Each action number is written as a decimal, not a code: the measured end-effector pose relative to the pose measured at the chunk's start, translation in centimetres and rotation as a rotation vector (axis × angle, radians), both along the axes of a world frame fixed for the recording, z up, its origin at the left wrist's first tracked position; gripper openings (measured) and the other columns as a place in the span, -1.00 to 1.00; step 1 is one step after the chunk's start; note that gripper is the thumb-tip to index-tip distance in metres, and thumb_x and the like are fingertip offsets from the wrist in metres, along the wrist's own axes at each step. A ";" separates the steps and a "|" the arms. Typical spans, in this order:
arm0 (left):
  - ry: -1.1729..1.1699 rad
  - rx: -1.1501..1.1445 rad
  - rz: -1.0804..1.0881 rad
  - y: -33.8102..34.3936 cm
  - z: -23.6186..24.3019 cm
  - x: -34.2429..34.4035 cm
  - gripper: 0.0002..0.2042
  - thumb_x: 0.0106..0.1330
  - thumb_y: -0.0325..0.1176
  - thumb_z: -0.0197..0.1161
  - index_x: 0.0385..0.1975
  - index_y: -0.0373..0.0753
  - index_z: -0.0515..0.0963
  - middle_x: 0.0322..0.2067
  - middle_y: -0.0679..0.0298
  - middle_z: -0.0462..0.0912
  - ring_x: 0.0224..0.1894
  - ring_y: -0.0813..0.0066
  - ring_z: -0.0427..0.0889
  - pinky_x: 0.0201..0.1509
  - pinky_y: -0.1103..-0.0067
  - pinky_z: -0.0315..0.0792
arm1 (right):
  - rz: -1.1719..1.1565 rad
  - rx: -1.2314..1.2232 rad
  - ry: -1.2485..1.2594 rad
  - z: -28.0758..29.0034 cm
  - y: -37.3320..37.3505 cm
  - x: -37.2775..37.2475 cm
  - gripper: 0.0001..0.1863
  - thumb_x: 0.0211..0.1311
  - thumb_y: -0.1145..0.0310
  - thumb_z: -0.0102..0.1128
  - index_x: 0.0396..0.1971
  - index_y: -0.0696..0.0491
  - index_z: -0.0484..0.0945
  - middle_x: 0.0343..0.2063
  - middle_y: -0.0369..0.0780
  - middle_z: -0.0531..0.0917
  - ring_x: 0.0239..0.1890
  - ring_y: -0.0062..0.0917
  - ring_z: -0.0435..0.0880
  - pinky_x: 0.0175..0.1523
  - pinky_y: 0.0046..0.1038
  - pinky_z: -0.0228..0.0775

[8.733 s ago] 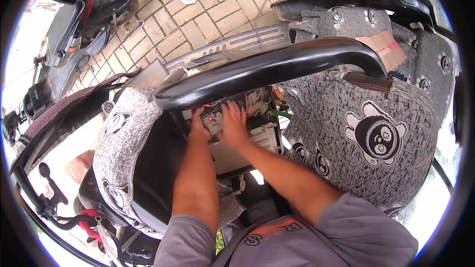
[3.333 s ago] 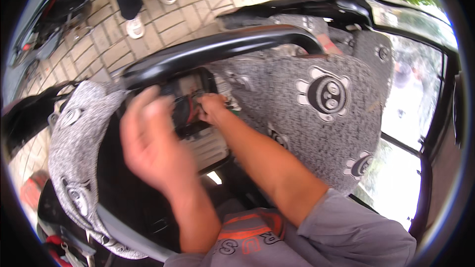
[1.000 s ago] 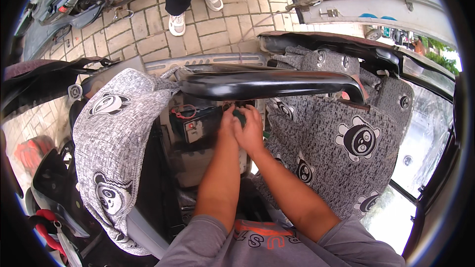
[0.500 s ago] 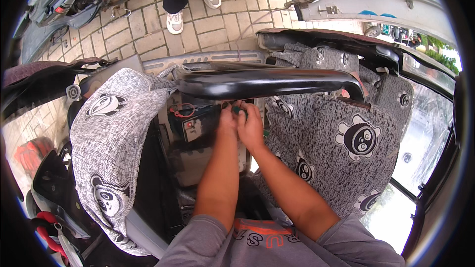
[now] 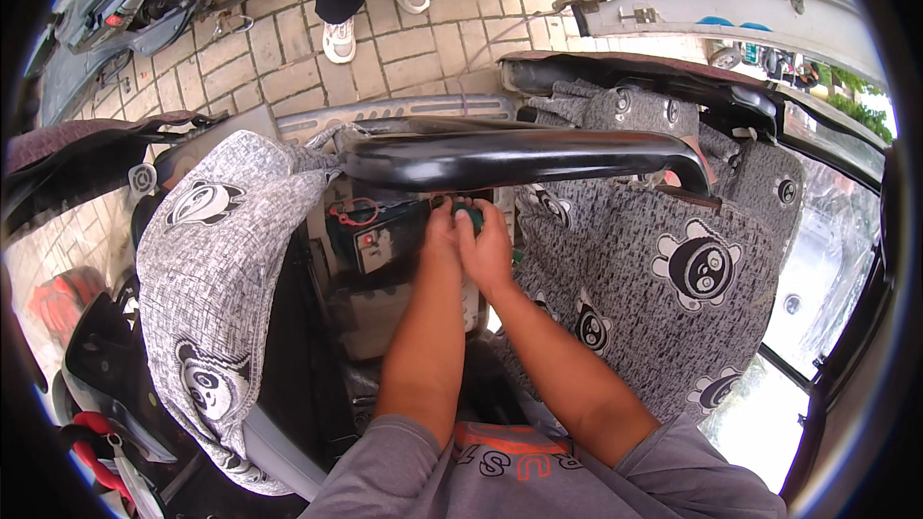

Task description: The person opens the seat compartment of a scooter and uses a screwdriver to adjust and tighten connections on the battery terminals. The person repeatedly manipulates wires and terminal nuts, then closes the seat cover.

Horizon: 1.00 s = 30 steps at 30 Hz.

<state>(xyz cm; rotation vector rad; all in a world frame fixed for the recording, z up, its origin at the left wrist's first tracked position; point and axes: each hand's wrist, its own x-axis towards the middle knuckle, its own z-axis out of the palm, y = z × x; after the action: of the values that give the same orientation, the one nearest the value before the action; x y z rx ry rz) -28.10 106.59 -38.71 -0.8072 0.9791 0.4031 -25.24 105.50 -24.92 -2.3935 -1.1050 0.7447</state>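
Both hands meet in the open compartment below a curved black bar (image 5: 519, 161). My right hand (image 5: 490, 242) is closed round a dark green object (image 5: 473, 219), mostly covered by the fingers, so its kind does not show. Right beside it, my left hand (image 5: 441, 225) has its fingers bent in a pinch at the end of a dark battery (image 5: 392, 238); what they hold is hidden. A red terminal spot and a looped red wire (image 5: 356, 211) show on the battery side.
Patterned grey seat covers flank the compartment, the left one (image 5: 216, 259) folded back, the right one (image 5: 663, 298) beside my right forearm. A person's shoes (image 5: 338, 40) stand on the paving beyond. A parked scooter (image 5: 163, 0) is at the far left, a white panel (image 5: 721, 10) far right.
My right hand has turned slightly, and more of the green object shows between its fingers. My left hand stays nearly in place.
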 end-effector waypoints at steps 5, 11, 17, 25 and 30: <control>0.011 0.107 -0.071 -0.8 -1.2 -0.3 -0.71 0.41 -0.17 -0.08 -0.40 -0.26 0.45 -0.44 0.23 0.54 -0.33 0.32 0.54 -0.17 0.40 0.50 | 0.128 0.041 -0.142 -0.8 -0.5 0.5 -0.67 0.05 0.36 0.10 -0.17 0.19 0.44 -0.13 0.00 0.51 -0.01 -0.09 0.44 0.09 -0.23 0.29; 0.026 -0.001 0.030 -0.7 0.0 0.0 -0.76 0.38 -0.23 -0.01 -0.29 -0.30 0.44 -0.36 0.17 0.55 -0.25 0.31 0.55 -0.16 0.44 0.53 | -0.006 -0.050 -0.014 0.0 -0.8 0.2 -0.71 0.03 0.42 0.08 -0.21 0.21 0.45 -0.19 0.02 0.53 -0.08 -0.08 0.48 0.03 -0.24 0.33; -0.123 0.073 0.056 -1.4 1.1 -1.0 -0.68 0.36 -0.15 0.00 -0.25 -0.34 0.42 -0.29 0.11 0.53 -0.20 0.21 0.53 -0.01 0.31 0.47 | -0.080 0.071 0.018 0.7 -2.2 -0.3 -0.73 0.02 0.44 0.10 -0.23 0.21 0.45 -0.22 0.03 0.53 -0.13 -0.08 0.50 0.01 -0.27 0.35; 0.070 -0.004 0.320 1.1 5.6 -3.4 -0.52 0.34 -0.06 0.02 -0.03 -0.42 0.28 -0.19 0.08 0.53 -0.14 0.24 0.54 0.04 0.30 0.45 | -0.110 0.194 0.080 8.1 -2.8 -3.3 -0.74 0.01 0.52 0.12 -0.23 0.20 0.45 -0.22 -0.04 0.54 -0.14 -0.17 0.54 -0.02 -0.33 0.36; -0.033 0.258 0.451 2.4 12.5 -6.2 -0.80 0.34 -0.30 0.06 -0.31 -0.33 0.47 -0.37 0.24 0.57 -0.32 0.44 0.55 -0.18 0.53 0.49 | -0.132 0.255 0.116 15.4 -5.0 -4.2 -0.72 0.01 0.52 0.14 -0.20 0.19 0.46 -0.20 -0.04 0.54 -0.11 -0.18 0.54 -0.01 -0.36 0.37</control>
<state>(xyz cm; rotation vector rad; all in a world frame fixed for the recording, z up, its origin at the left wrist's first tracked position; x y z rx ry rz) -34.27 109.03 -26.16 -0.7920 0.6908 0.8837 -29.46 100.48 -9.55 -2.1572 -0.9251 0.6467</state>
